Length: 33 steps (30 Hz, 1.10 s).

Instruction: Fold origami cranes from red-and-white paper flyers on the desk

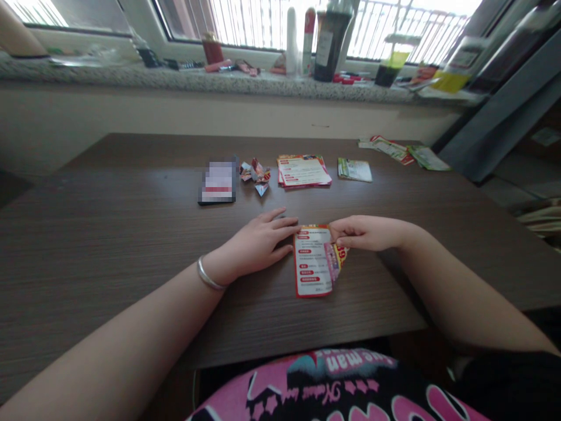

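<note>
A printed paper flyer with a red border lies on the table in front of me. Its right side is folded over, showing a pink and yellow printed face. My right hand pinches the flyer's upper right edge between thumb and fingers. On the flyer's left edge rest the fingertips of my left hand, its fingers spread and a silver bangle on the wrist. Beyond the hands sit a folded paper piece with pointed flaps and a stack of similar flyers.
A phone-like slab with a blurred screen lies left of the folded paper. Small green-edged cards are at the right, with more leaflets at the far right corner. Bottles and a dark jug crowd the windowsill.
</note>
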Each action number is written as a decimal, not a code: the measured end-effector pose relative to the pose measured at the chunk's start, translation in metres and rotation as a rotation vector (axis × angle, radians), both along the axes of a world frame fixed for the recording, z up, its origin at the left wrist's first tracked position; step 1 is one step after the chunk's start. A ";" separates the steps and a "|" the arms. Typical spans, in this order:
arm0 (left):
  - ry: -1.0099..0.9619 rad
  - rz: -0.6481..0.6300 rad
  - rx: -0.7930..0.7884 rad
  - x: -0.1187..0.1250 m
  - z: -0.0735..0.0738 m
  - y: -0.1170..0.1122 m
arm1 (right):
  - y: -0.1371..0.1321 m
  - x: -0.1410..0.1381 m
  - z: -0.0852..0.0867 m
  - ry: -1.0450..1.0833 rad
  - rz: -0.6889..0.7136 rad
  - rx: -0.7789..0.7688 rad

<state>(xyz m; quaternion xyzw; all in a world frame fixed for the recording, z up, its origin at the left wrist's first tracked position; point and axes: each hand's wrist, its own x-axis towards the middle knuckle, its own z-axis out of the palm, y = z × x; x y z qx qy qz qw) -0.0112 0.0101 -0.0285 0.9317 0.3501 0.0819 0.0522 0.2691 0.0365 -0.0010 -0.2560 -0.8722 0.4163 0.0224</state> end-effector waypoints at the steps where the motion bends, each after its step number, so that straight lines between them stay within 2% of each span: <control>1: -0.007 -0.025 0.010 0.001 0.001 -0.001 | 0.000 0.001 0.000 -0.007 -0.007 -0.009; 8: 0.006 -0.171 0.045 0.008 0.008 -0.004 | 0.000 -0.001 0.003 -0.108 -0.048 -0.060; 11: 0.002 -0.192 0.058 0.008 0.011 -0.006 | -0.001 -0.004 0.004 -0.141 -0.088 -0.075; 15: -0.006 -0.186 0.049 0.009 0.012 -0.008 | 0.000 -0.009 0.001 -0.200 -0.220 0.055; 20: -0.021 -0.194 0.037 0.008 0.011 -0.006 | 0.000 -0.018 -0.011 -0.186 -0.395 0.272; 27: -0.027 -0.175 0.049 0.008 0.011 -0.006 | 0.001 -0.025 -0.025 -0.055 -0.388 0.423; 33: -0.054 -0.062 0.005 0.012 0.010 -0.006 | 0.001 -0.028 -0.026 -0.004 -0.337 0.507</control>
